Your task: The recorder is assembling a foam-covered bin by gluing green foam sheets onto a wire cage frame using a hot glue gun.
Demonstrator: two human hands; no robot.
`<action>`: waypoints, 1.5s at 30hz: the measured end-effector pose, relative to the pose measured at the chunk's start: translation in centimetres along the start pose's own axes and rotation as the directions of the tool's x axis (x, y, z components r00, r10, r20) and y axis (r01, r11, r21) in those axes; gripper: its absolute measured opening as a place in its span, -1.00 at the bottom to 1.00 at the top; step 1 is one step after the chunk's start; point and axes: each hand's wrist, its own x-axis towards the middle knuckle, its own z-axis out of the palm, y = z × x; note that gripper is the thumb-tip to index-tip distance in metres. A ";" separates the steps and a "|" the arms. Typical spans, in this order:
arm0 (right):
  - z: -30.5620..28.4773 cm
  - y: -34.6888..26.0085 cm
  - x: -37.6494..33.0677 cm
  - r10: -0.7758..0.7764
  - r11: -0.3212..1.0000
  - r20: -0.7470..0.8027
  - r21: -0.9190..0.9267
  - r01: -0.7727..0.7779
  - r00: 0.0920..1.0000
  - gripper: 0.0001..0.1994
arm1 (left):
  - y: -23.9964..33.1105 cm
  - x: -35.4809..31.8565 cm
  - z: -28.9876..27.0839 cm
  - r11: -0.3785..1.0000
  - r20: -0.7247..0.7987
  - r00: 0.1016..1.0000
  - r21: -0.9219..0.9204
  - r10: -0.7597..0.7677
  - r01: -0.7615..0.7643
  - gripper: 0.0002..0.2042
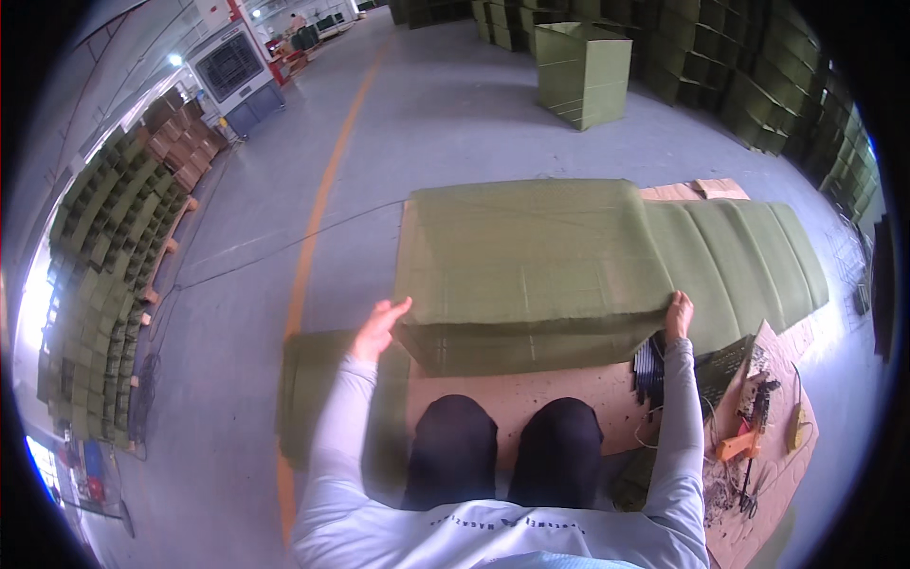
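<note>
The left hand [376,328] pinches the near left corner of a green sheet [531,256], its fingertips turned inward along the edge; the wrist sits low and the forearm rises from the lower edge, angled slightly inward. The right hand [680,317] grips the opposite edge near its right corner, knuckles up and fingers curled, its forearm running nearly straight forward. Both arms are spread about as wide as the sheet, which spans the space between them in front of the person's knees [507,446], its near edge bent downward.

Under it lies brown cardboard [531,403]. Ribbed green panels [739,266] adjoin the sheet on the right, and black strips [649,370] lie just beside the right wrist. Nearer the person's right, an orange-handled tool [739,445] rests on another cardboard piece [773,484]. Well beyond, a green box [583,81] stands on the grey floor [455,114].
</note>
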 end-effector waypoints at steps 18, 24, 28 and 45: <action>6.4 8.0 -7.2 0.339 0.190 0.514 0.783 -0.592 0.788 -0.54 | 36.0 -3.6 19.5 0.819 0.316 0.870 0.322 0.379 -0.474 -0.67; 15.3 -0.7 -17.8 0.397 -0.240 0.781 0.596 -0.766 0.483 -0.47 | 35.0 -9.3 21.4 0.664 0.386 0.815 0.475 0.432 -0.577 -0.69; 18.4 -1.6 -20.7 0.406 -0.343 0.835 0.516 -0.785 0.372 -0.49 | 31.9 -9.5 22.1 0.548 0.419 0.780 0.556 0.464 -0.625 -0.59; 25.2 5.8 -27.3 0.503 -0.304 0.819 0.466 -0.831 0.276 -0.51 | 21.8 -8.7 22.5 0.702 0.518 0.783 0.411 0.346 -0.582 -0.81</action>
